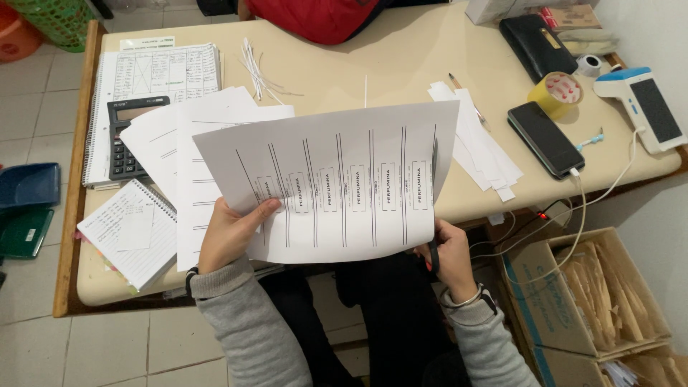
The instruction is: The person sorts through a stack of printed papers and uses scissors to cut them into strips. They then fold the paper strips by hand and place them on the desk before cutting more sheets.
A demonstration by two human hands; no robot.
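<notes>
White printed sheet (337, 183) is held up over the table (401, 57), left hand (231, 236) pinching its lower left corner. Right hand (451, 254) grips black scissors (434, 215) at the sheet's right edge; paper hides most of the blades and the desk beneath.

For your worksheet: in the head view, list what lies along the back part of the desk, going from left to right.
Lined ledger notebook → loose white paper strips → pencil → roll of yellow tape → white handheld device with a dark screen.
</notes>
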